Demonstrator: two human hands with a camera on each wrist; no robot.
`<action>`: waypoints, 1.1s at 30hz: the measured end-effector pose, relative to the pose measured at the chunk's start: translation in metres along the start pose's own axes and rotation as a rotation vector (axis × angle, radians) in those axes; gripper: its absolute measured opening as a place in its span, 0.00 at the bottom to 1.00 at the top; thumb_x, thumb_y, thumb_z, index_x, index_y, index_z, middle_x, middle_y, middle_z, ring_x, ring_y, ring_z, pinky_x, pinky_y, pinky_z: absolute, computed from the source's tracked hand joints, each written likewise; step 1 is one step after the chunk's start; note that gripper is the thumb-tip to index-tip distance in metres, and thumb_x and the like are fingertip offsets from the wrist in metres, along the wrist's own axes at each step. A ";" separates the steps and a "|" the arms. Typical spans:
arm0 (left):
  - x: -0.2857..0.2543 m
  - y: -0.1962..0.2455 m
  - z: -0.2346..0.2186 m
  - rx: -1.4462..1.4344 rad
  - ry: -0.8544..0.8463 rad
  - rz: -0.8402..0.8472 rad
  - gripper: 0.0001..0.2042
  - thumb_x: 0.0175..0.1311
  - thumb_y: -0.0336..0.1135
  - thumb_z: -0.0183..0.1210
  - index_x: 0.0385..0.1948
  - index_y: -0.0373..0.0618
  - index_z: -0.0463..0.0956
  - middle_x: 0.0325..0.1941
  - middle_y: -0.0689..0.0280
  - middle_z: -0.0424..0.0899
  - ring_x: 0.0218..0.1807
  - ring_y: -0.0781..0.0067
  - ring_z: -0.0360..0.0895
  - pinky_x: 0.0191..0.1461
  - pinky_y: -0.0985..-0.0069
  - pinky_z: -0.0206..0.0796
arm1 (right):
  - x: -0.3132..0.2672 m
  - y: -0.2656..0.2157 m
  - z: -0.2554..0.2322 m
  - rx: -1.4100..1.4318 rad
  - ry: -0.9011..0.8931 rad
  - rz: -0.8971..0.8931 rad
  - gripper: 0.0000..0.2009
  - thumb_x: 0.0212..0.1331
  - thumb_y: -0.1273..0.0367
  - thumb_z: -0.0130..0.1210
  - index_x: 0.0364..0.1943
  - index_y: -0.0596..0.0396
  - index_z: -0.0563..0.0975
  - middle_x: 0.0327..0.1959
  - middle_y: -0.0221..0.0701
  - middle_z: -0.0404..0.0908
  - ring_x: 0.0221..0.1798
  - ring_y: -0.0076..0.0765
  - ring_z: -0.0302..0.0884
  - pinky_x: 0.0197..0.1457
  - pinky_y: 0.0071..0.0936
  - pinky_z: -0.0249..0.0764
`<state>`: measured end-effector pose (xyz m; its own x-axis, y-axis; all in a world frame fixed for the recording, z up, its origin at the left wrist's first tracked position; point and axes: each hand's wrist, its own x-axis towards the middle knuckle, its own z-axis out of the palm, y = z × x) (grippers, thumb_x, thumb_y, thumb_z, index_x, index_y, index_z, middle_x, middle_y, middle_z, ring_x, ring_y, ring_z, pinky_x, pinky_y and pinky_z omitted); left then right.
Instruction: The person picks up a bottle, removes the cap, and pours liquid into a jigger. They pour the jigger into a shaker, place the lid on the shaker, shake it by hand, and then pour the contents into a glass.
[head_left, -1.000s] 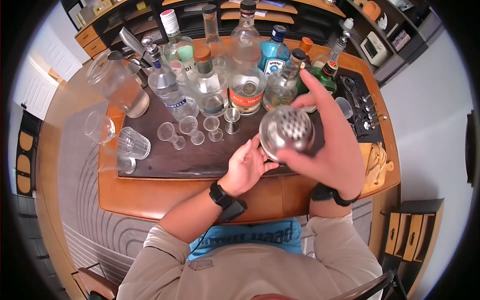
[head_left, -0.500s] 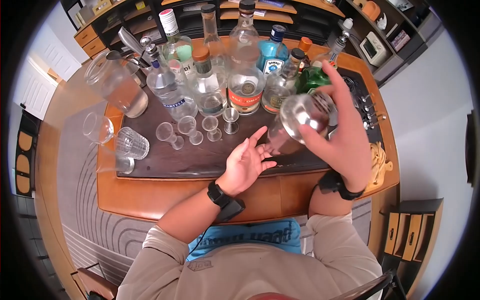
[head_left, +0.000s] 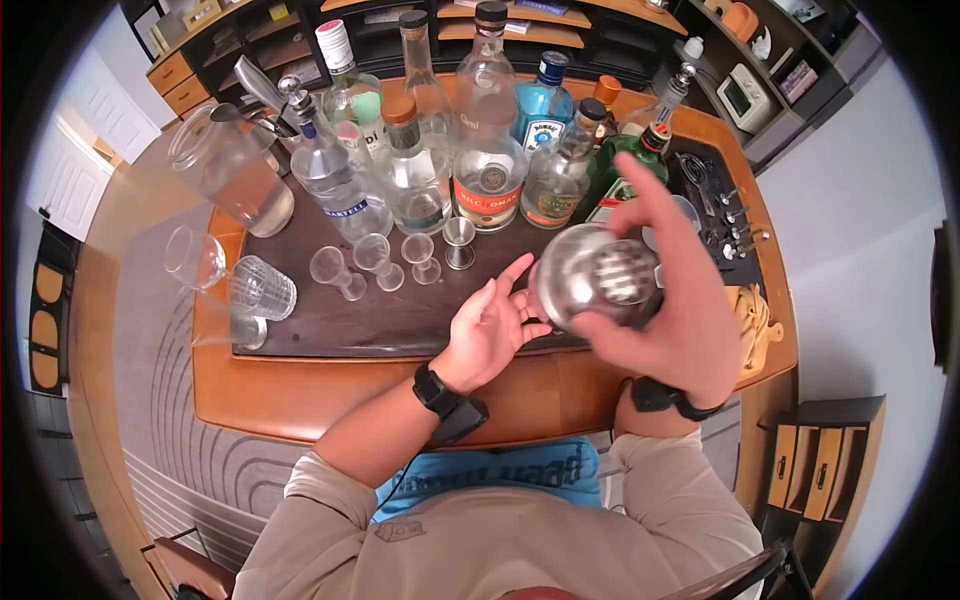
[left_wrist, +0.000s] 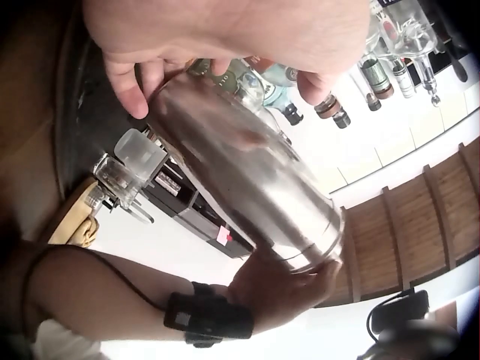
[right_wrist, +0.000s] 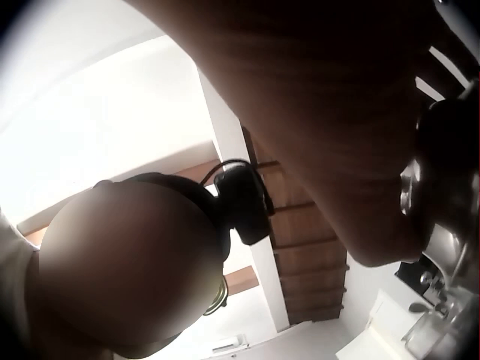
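Note:
A shiny metal shaker (head_left: 580,275) is tilted above the table's front part, its perforated top facing the head camera. My right hand (head_left: 685,300) grips that top end between thumb and fingers. Palm up, my left hand (head_left: 487,325) has its fingers loosely extended at the shaker's lower end. The left wrist view shows the long shaker body (left_wrist: 240,165) slanting from the left hand (left_wrist: 240,34) to the right hand (left_wrist: 281,289); whether the left palm bears it I cannot tell. Part of the right hand (right_wrist: 322,127) darkens the right wrist view.
Several bottles, including a clear one with an orange label (head_left: 487,180), stand behind the hands. Small measuring cups (head_left: 372,255) are lined up left of the shaker. Further left are a glass jug (head_left: 235,185) and tumblers (head_left: 263,288). A tan cloth (head_left: 757,330) lies at the right.
The shaker and my right hand swung right and tipped, then came partly back toward the left and nearer me. The perforated top faces the head camera again. My left hand has barely moved.

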<state>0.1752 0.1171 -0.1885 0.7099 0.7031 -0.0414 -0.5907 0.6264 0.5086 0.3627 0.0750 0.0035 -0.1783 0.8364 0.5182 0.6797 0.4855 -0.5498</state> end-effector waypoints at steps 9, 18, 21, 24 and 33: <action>0.003 -0.004 -0.020 -0.051 -0.088 -0.012 0.43 0.77 0.65 0.48 0.86 0.51 0.49 0.72 0.59 0.77 0.68 0.60 0.75 0.72 0.59 0.63 | -0.003 0.010 -0.009 0.008 0.071 0.195 0.52 0.48 0.62 0.78 0.81 0.56 0.65 0.56 0.42 0.82 0.53 0.47 0.81 0.62 0.39 0.78; 0.004 -0.009 -0.022 -0.135 -0.097 -0.010 0.35 0.77 0.64 0.50 0.78 0.54 0.62 0.71 0.61 0.77 0.68 0.60 0.76 0.71 0.57 0.66 | 0.021 0.021 0.039 0.017 0.141 0.086 0.51 0.54 0.59 0.77 0.82 0.54 0.61 0.59 0.47 0.83 0.58 0.51 0.83 0.61 0.43 0.80; 0.002 -0.009 -0.017 -0.190 -0.035 -0.003 0.35 0.74 0.64 0.54 0.76 0.54 0.67 0.61 0.61 0.80 0.65 0.55 0.75 0.70 0.55 0.67 | 0.023 0.029 0.022 0.095 0.172 0.267 0.51 0.56 0.59 0.76 0.84 0.53 0.58 0.56 0.47 0.83 0.55 0.48 0.85 0.56 0.39 0.81; 0.002 -0.005 -0.015 -0.144 0.000 0.001 0.39 0.74 0.65 0.54 0.81 0.55 0.61 0.63 0.60 0.78 0.65 0.56 0.75 0.69 0.55 0.67 | 0.004 0.018 -0.005 0.030 0.169 0.229 0.54 0.54 0.65 0.76 0.85 0.55 0.56 0.55 0.42 0.84 0.53 0.44 0.84 0.57 0.33 0.80; -0.005 0.001 0.000 0.014 -0.043 0.059 0.42 0.77 0.65 0.50 0.86 0.53 0.49 0.80 0.57 0.70 0.78 0.55 0.71 0.79 0.50 0.61 | 0.008 -0.003 0.029 0.018 -0.032 -0.102 0.56 0.45 0.72 0.77 0.84 0.56 0.59 0.56 0.36 0.78 0.56 0.36 0.78 0.64 0.33 0.77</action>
<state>0.1713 0.1145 -0.1883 0.6897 0.7236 0.0261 -0.6272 0.5790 0.5209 0.3387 0.0873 -0.0100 -0.2688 0.7903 0.5507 0.6438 0.5727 -0.5076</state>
